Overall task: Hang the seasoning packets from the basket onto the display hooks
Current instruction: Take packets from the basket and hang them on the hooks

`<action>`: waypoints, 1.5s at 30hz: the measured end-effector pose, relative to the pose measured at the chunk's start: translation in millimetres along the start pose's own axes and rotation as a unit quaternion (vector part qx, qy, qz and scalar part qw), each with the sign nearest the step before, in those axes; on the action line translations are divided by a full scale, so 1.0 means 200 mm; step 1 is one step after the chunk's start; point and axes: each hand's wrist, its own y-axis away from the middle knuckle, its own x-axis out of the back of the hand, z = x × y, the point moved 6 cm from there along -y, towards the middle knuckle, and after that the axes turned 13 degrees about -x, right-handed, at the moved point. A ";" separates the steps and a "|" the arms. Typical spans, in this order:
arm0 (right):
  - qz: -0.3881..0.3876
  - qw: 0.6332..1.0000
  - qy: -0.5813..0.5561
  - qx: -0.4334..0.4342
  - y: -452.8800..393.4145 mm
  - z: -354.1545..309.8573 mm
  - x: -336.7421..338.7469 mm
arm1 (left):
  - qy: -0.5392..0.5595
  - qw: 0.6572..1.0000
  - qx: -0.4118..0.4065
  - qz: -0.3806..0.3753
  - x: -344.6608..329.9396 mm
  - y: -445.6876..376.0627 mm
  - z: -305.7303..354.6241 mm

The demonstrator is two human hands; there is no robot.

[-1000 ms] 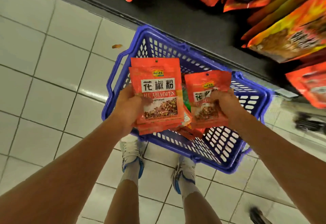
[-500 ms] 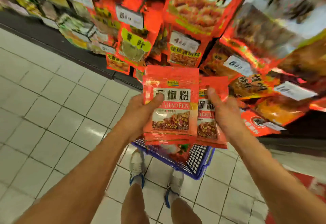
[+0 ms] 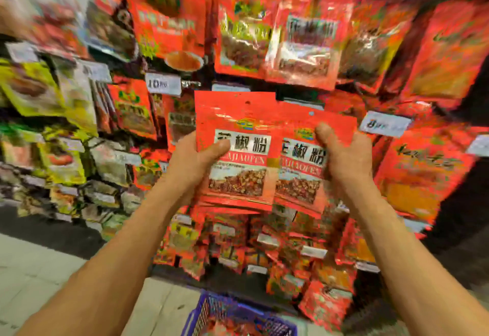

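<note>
A shop aisle with a pale tiled floor point(image 3: 39, 269) runs along a wall of hanging goods, much of it blurred. Nearest, at six o'clock, the rim of a blue plastic lattice basket point(image 3: 211, 314) shows, its contents too smeared to tell. Above it, at centre, the left hand point(image 3: 193, 166) clasps a thin stack of flat red foil seasoning packets point(image 3: 235, 150) by the left edge, thumb across the front. The right hand point(image 3: 344, 161) pinches a single matching red packet point(image 3: 299, 166) at its upper right, tucked just behind the stack. These look light, limp and slick, so they are best gripped near the top, close to the small punched hole point(image 3: 248, 102). Beyond, from nine to three o'clock, crowded red and yellow hanging packets point(image 3: 304, 39) and white price tags point(image 3: 162, 84) fill the rack; no hooks can be made out.
</note>
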 end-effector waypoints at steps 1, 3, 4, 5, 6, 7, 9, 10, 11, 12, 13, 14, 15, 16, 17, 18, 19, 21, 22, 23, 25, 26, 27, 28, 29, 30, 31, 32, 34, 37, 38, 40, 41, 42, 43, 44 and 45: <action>0.005 1.000 -0.011 0.014 -0.04 -0.10 0.02 | 0.003 1.000 -0.013 -0.001 -0.01 -0.06 0.07; 0.000 0.998 -0.032 0.047 -0.10 -0.28 0.04 | -0.002 0.999 -0.037 -0.003 -0.04 -0.17 0.21; -0.005 0.997 -0.037 0.062 -0.13 -0.37 0.03 | -0.007 0.999 -0.049 -0.003 -0.05 -0.22 0.27; -0.011 0.996 -0.040 0.075 -0.15 -0.45 0.03 | -0.011 0.998 -0.059 -0.003 -0.06 -0.26 0.33; -0.014 0.995 -0.041 0.085 -0.18 -0.52 0.03 | -0.007 0.998 -0.065 -0.007 -0.07 -0.31 0.37; -0.016 0.995 -0.035 0.091 -0.21 -0.59 0.03 | 0.002 0.998 -0.066 -0.009 -0.08 -0.36 0.40; -0.016 0.995 -0.014 0.093 -0.28 -0.68 0.01 | 0.007 0.998 -0.067 -0.001 -0.09 -0.43 0.45; -0.012 0.996 -0.001 0.092 -0.32 -0.71 -0.01 | 0.004 0.997 -0.072 0.001 -0.09 -0.47 0.47; -0.008 0.996 0.008 0.088 -0.36 -0.73 -0.03 | 0.003 0.997 -0.076 0.002 -0.09 -0.50 0.49; -0.006 0.996 0.012 0.083 -0.39 -0.75 -0.05 | 0.006 0.997 -0.079 0.004 -0.09 -0.53 0.51; -0.004 0.997 0.013 0.077 -0.43 -0.77 -0.07 | 0.013 0.997 -0.078 0.005 -0.10 -0.55 0.52; -0.002 0.997 0.016 0.069 -0.46 -0.77 -0.10 | 0.017 0.997 -0.072 0.006 -0.10 -0.57 0.52; 0.000 0.998 0.021 0.061 -0.49 -0.77 -0.12 | 0.017 0.998 -0.066 0.008 -0.11 -0.59 0.52; 0.002 0.998 0.025 0.050 -0.52 -0.77 -0.14 | 0.016 0.998 -0.063 0.010 -0.12 -0.60 0.52; 0.003 0.999 0.027 0.035 -0.54 -0.76 -0.15 | 0.015 0.998 -0.060 0.013 -0.13 -0.62 0.52; 0.005 0.999 0.028 0.020 -0.56 -0.75 -0.16 | 0.012 0.998 -0.059 0.017 -0.13 -0.63 0.52; 0.009 1.000 0.026 0.008 -0.57 -0.73 -0.17 | 0.011 0.998 -0.059 0.020 -0.13 -0.64 0.51; 0.014 1.000 0.018 -0.008 -0.59 -0.71 -0.18 | 0.011 0.998 -0.055 0.014 -0.13 -0.66 0.50; 0.014 1.000 0.015 -0.011 -0.60 -0.71 -0.19 | 0.011 0.999 -0.051 0.012 -0.13 -0.66 0.49; 0.015 1.000 0.014 -0.011 -0.61 -0.71 -0.20 | 0.011 0.999 -0.050 0.010 -0.12 -0.67 0.48; 0.022 0.999 0.021 -0.011 -0.62 -0.71 -0.21 | 0.012 0.999 -0.048 0.008 -0.12 -0.68 0.47; 0.027 0.999 0.025 -0.013 -0.63 -0.72 -0.21 | 0.012 0.999 -0.048 0.005 -0.12 -0.68 0.46; 0.032 0.999 0.026 -0.014 -0.63 -0.72 -0.22 | 0.012 0.999 -0.050 0.003 -0.13 -0.69 0.46; 0.037 0.999 0.026 -0.015 -0.64 -0.73 -0.22 | 0.013 0.999 -0.051 0.002 -0.13 -0.69 0.46; 0.041 0.999 0.027 -0.017 -0.64 -0.73 -0.22 | 0.013 0.999 -0.052 0.001 -0.13 -0.69 0.46; 0.042 0.999 0.028 -0.019 -0.65 -0.73 -0.23 | 0.013 0.999 -0.052 0.001 -0.14 -0.69 0.46; 0.043 0.999 0.026 -0.021 -0.65 -0.73 -0.23 | 0.012 0.998 -0.054 0.000 -0.14 -0.70 0.46; 0.045 0.999 0.022 -0.021 -0.66 -0.73 -0.23 | 0.012 0.998 -0.056 -0.003 -0.14 -0.70 0.46; 0.055 0.998 0.021 -0.022 -0.68 -0.71 -0.22 | 0.015 0.998 -0.060 -0.007 -0.15 -0.71 0.46; 0.086 0.996 0.036 -0.013 -0.71 -0.68 -0.22 | 0.017 0.997 -0.069 -0.008 -0.15 -0.71 0.46; 0.100 0.994 0.049 -0.006 -0.73 -0.68 -0.22 | 0.015 0.997 -0.072 -0.008 -0.14 -0.72 0.45; 0.132 0.986 0.099 0.013 -0.76 -0.67 -0.22 | 0.011 0.997 -0.074 -0.008 -0.14 -0.73 0.45; 0.144 0.981 0.129 0.019 -0.78 -0.67 -0.23 | 0.010 0.997 -0.073 -0.008 -0.14 -0.73 0.45; 0.153 0.976 0.156 0.017 -0.80 -0.68 -0.23 | 0.009 0.997 -0.072 -0.009 -0.14 -0.74 0.44; 0.158 0.970 0.182 0.010 -0.82 -0.68 -0.24 | 0.009 0.997 -0.071 -0.011 -0.14 -0.74 0.44; 0.163 0.964 0.208 -0.002 -0.84 -0.68 -0.24 | 0.010 0.997 -0.070 -0.013 -0.15 -0.74 0.44; 0.169 0.957 0.237 -0.016 -0.86 -0.69 -0.25 | 0.011 0.997 -0.070 -0.014 -0.16 -0.75 0.44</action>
